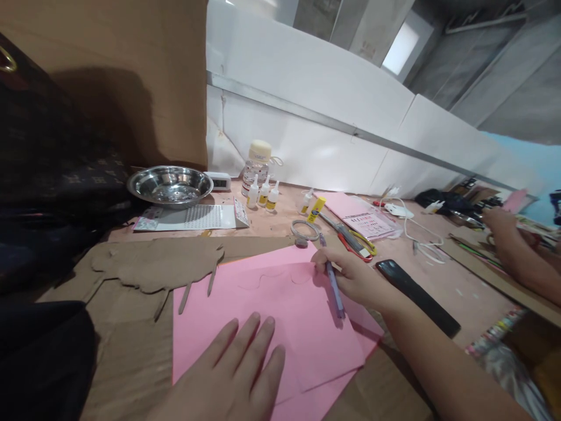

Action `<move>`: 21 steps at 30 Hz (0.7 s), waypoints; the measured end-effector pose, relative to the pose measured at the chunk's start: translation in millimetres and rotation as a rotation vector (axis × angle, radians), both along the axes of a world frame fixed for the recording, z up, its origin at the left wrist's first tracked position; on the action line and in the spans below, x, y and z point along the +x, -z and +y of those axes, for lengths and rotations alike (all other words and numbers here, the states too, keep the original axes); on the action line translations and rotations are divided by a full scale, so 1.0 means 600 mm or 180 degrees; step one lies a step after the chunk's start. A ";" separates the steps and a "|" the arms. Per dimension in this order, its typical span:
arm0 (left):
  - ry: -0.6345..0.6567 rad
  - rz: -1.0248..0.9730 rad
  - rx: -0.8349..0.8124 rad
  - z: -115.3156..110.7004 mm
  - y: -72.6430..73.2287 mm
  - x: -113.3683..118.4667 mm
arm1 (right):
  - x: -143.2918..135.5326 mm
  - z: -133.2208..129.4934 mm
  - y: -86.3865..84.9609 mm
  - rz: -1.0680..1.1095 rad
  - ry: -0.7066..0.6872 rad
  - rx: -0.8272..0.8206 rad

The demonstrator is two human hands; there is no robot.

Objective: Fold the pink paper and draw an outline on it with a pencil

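Left hand point(236, 368) flat on pink paper point(263, 304), grip spread; right hand point(346, 272) at its upper right, grip pinching a purple pen point(335, 295); cardboard cutout point(153, 266) at left, legs overlapping the paper; coiled cable point(305, 230) just beyond the far edge; black phone point(416, 297) beside right forearm; steel bowl point(170, 187), glue bottles point(272, 197) farther back on table point(456, 280).

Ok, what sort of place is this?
Probably a shared craft workshop: pink paper with drawn curves and an animal-shaped cardboard cutout lie here, small nozzle-tipped bottles stand behind, and another person's arm reaches in at the right.
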State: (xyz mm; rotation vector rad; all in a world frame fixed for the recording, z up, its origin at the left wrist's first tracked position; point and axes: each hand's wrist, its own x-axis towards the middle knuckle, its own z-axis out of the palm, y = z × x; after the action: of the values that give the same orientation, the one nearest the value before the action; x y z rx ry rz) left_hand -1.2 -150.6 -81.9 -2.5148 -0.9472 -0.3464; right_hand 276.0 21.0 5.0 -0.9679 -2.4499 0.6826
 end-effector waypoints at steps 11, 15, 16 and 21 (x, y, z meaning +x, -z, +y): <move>-0.0569 -0.0630 -0.0646 0.013 -0.018 0.051 | 0.001 0.014 0.018 -0.0149 0.0487 0.0187; -0.0560 -0.0684 -0.0620 0.011 -0.015 0.054 | 0.000 0.019 0.025 0.0218 0.0903 0.0145; -0.0563 -0.0675 -0.0617 0.007 -0.008 0.049 | -0.001 0.019 0.028 0.0304 0.0936 0.0121; -0.0105 -0.0255 -0.0090 -0.011 0.027 0.012 | -0.008 0.015 0.043 0.0378 0.0933 0.0152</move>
State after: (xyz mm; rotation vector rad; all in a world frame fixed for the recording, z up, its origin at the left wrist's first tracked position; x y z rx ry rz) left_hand 5.9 -157.2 -98.1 -2.5242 -1.0301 -0.4293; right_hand 271.0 30.0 -20.6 -1.1995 -2.1531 0.5606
